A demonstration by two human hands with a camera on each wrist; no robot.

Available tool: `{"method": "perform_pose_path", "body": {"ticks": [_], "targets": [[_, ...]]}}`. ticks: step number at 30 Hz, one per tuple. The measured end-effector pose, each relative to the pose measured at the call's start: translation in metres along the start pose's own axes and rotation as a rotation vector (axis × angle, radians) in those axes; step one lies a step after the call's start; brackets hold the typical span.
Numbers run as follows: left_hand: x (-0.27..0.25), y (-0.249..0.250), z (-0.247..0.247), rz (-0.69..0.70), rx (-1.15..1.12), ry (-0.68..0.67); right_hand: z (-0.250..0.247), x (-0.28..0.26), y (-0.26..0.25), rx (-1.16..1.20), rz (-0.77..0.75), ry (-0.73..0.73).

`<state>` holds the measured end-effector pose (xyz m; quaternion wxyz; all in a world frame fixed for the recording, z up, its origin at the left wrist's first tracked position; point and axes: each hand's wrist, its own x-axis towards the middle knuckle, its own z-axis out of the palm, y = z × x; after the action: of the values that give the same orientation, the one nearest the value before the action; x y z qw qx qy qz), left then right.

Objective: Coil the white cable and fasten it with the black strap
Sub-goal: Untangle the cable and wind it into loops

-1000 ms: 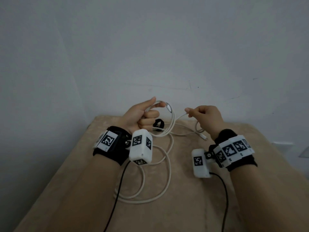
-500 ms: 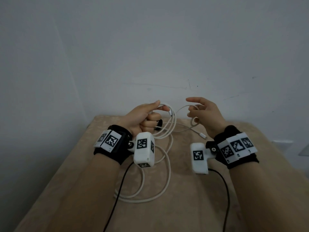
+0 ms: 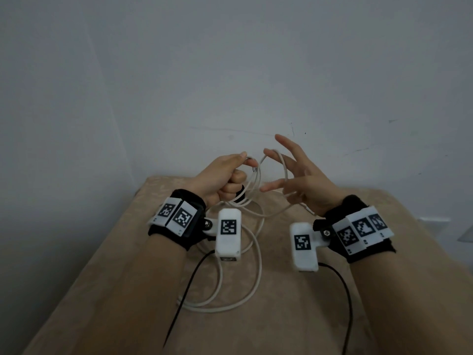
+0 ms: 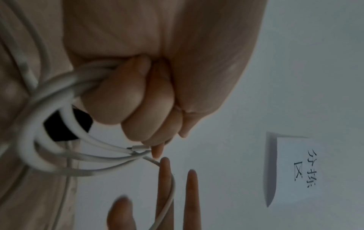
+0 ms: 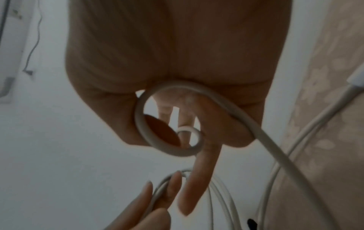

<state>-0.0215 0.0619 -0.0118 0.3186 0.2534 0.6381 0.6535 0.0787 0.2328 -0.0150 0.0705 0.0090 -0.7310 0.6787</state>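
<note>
Above the table's far end my left hand [image 3: 231, 175] is a fist gripping several loops of the white cable [image 3: 257, 275], thumb and forefinger pinching the top of the coil [image 4: 65, 87]. Just to its right my right hand [image 3: 284, 172] has straight, spread fingers [image 4: 165, 183]. One cable loop [image 5: 145, 137] is draped around them and not gripped. The rest of the cable lies in loose loops on the table. The black strap [image 3: 240, 194] lies beyond the left fist, mostly hidden, and shows behind the coil [image 4: 65, 126].
The table [image 3: 294, 324] wears a beige patterned cloth and abuts a grey wall; its left edge drops off. Black leads [image 3: 189, 285] run back from both wrist cameras. A cable plug [image 5: 357, 77] lies on the cloth. A paper note [image 4: 299, 169] hangs on the wall.
My right hand let go its pinch on the cable, spread its fingers, and moved up and left toward the left hand, carrying a loop on them. The left fist stayed put.
</note>
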Motion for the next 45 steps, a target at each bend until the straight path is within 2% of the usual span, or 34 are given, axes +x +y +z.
{"method": "perform_pose_path", "body": {"ticks": [4, 8, 12, 17, 20, 23, 26, 30, 31, 34, 36, 38, 42, 45], "targets": [[-0.001, -0.001, 0.000, -0.018, 0.059, 0.019, -0.001, 0.000, -0.001, -0.281, 0.030, 0.140], [-0.003, 0.003, -0.004, 0.010, 0.068, 0.027, -0.006, 0.002, 0.003, -0.174, 0.066, 0.326], [-0.006, 0.007, -0.007, 0.027, 0.101, 0.041, -0.011, 0.003, 0.007, -0.053, 0.060, 0.414], [-0.005, 0.004, -0.007, -0.001, 0.152, 0.014, -0.013, 0.004, 0.008, -0.164, -0.054, 0.496], [-0.008, 0.008, -0.013, 0.017, 0.045, -0.008, -0.018, 0.001, 0.008, -0.278, -0.129, 0.582], [-0.014, 0.017, -0.027, 0.034, -0.199, -0.042, -0.026, -0.003, 0.011, -0.509, -0.099, 0.655], [-0.019, 0.021, -0.034, 0.048, -0.319, -0.073, -0.028, -0.003, 0.011, -0.751, -0.020, 0.581], [-0.020, 0.022, -0.030, 0.067, -0.366, -0.109, -0.011, 0.004, 0.005, -0.795, -0.156, 0.537], [-0.020, 0.022, -0.028, 0.073, -0.384, -0.128, -0.003, 0.006, 0.004, -0.755, -0.167, 0.462], [-0.020, 0.024, -0.025, 0.091, -0.427, -0.175, 0.018, 0.009, 0.006, -0.581, -0.075, 0.067], [-0.021, 0.025, -0.025, 0.100, -0.421, -0.179, 0.024, 0.011, 0.012, -0.609, -0.009, -0.057], [-0.022, 0.025, -0.027, 0.092, -0.402, -0.162, 0.022, 0.010, 0.015, -0.604, 0.023, -0.015], [-0.024, 0.022, -0.035, 0.069, -0.374, -0.130, 0.004, 0.004, 0.015, -0.234, 0.095, 0.123], [-0.026, 0.022, -0.040, 0.073, -0.364, -0.117, -0.013, 0.000, 0.010, -0.107, 0.137, 0.181]]}}
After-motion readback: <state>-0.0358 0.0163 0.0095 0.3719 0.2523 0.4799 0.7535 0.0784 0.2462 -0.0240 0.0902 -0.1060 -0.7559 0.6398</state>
